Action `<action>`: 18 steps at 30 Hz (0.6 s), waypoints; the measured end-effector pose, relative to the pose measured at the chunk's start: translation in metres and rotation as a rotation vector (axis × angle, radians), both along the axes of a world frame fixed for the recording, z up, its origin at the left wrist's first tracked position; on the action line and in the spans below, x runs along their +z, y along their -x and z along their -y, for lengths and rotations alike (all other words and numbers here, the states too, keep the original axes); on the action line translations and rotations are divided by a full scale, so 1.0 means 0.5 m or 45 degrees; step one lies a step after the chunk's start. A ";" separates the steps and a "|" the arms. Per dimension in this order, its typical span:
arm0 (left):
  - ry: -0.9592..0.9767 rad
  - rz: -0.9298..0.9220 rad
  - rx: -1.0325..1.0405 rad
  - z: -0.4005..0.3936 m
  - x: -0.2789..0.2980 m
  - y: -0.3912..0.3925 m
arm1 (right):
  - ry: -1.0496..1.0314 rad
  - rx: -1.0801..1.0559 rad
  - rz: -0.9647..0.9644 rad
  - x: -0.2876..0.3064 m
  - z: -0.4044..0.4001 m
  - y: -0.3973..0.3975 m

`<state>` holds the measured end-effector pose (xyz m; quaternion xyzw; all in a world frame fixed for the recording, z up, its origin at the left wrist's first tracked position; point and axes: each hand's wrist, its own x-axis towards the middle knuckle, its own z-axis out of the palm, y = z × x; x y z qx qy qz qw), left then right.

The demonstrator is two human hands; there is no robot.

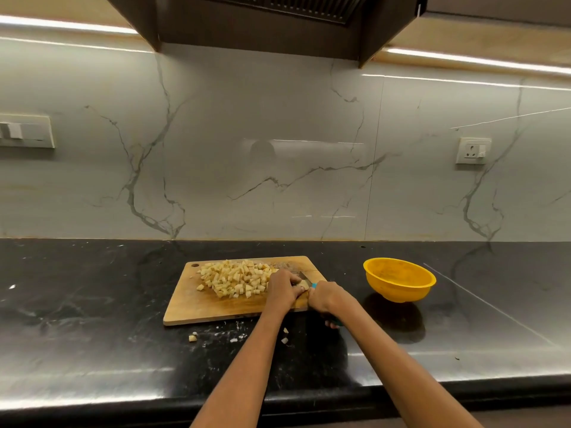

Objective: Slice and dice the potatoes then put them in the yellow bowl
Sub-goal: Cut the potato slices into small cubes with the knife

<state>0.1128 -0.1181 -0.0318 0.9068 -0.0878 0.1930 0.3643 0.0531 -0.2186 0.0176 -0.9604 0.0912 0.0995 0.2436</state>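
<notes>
A wooden cutting board (197, 307) lies on the black counter with a heap of diced potato (238, 279) on its far half. My left hand (282, 288) holds a small potato piece (303, 285) down at the board's right side. My right hand (324, 296) grips a knife with a teal handle (314, 285); its blade (304, 275) sits against that piece. The yellow bowl (399, 282) stands to the right of the board and looks empty.
A few stray potato bits (193, 337) lie on the counter (92, 319) in front of the board. The marble backsplash carries a switch plate (24, 131) at left and a socket (473, 150) at right. A dark hood hangs overhead.
</notes>
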 end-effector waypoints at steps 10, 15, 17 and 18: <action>0.059 -0.011 0.021 0.005 -0.003 0.010 | 0.308 0.027 0.317 -0.059 0.029 0.101; 0.079 -0.034 0.020 0.007 -0.004 0.012 | 0.330 -0.042 0.462 -0.071 0.044 0.132; 0.094 -0.036 0.035 0.008 -0.004 0.010 | 0.250 -0.101 0.499 -0.070 0.044 0.123; 0.102 -0.043 0.040 0.009 -0.003 0.010 | 0.224 -0.112 0.508 -0.069 0.042 0.115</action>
